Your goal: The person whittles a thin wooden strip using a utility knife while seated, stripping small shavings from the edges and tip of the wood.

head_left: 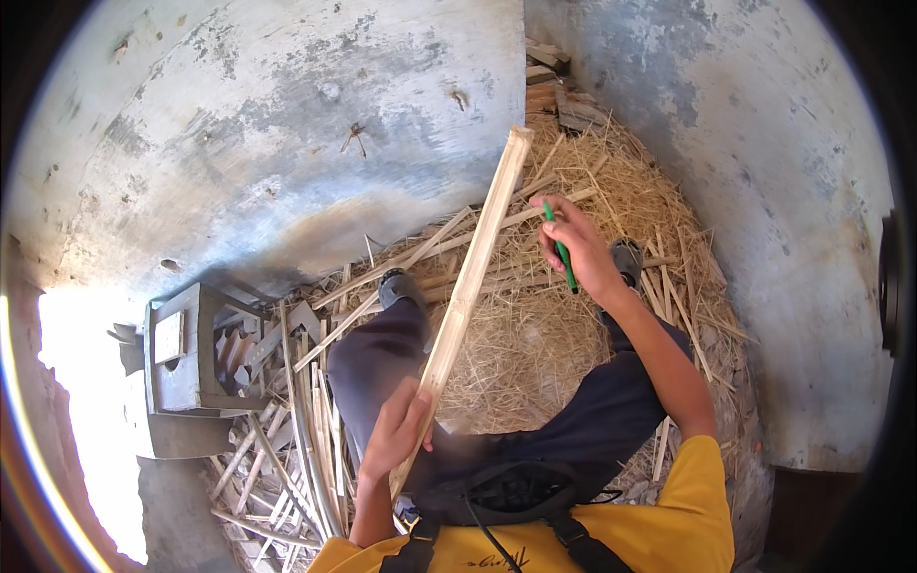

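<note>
My left hand is closed round the lower part of a long split bamboo strip. The strip slants up and away to the right, and its pale inner side faces up with a node line across it. Its near end passes beside my left forearm. Beyond my right knee, my right hand holds a slim green pen between thumb and fingers. A short gap separates the pen from the strip. One pen tip points down toward my wrist, the other up past my fingertips.
Straw and shavings cover the floor between my legs. Loose bamboo strips pile up at left beside a grey box-like stand. Weathered walls rise ahead and at right. Wood pieces lie in the far corner.
</note>
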{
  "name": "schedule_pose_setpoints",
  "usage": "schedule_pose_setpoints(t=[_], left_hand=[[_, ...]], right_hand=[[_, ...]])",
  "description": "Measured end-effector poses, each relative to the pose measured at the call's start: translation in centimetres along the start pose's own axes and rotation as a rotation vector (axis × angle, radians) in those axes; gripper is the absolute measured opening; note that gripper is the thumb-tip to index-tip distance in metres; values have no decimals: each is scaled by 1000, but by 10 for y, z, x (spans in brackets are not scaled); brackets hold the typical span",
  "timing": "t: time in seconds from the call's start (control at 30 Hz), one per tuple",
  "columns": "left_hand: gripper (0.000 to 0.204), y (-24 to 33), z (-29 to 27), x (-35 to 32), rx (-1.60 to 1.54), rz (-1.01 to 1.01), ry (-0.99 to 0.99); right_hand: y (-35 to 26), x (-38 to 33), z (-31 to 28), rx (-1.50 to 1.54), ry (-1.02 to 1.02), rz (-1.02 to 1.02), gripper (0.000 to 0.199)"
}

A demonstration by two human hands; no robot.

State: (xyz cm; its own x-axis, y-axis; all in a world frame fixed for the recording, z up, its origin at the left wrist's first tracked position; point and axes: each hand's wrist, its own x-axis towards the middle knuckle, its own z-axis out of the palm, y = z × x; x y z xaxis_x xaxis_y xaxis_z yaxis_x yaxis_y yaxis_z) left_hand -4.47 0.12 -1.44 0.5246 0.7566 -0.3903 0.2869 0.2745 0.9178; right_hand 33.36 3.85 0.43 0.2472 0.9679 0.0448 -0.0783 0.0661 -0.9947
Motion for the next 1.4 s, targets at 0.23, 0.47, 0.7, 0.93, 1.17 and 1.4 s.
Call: schedule_pose_setpoints(t=[0.23,0.47,0.7,0.93,1.17,1.4], left_hand=[[22,10,8,8,113,74,120],[32,22,15,17,265,130,179],[28,40,22,19,239,135,172],[31,39,31,19,432,312,255],[32,35,35,20,522,354,305],[33,24,37,22,565,280,295]], right_hand=[[9,-20,19,-568,-73,-506,36],[0,-39,37,-723,-201,-548,32],[8,-51,56,-859,-157,-663,29],[7,-53,62,-845,-99,-725,30],[1,-57,64,-890,-128,-714,29],[2,-43,54,-830,23,-709,28]])
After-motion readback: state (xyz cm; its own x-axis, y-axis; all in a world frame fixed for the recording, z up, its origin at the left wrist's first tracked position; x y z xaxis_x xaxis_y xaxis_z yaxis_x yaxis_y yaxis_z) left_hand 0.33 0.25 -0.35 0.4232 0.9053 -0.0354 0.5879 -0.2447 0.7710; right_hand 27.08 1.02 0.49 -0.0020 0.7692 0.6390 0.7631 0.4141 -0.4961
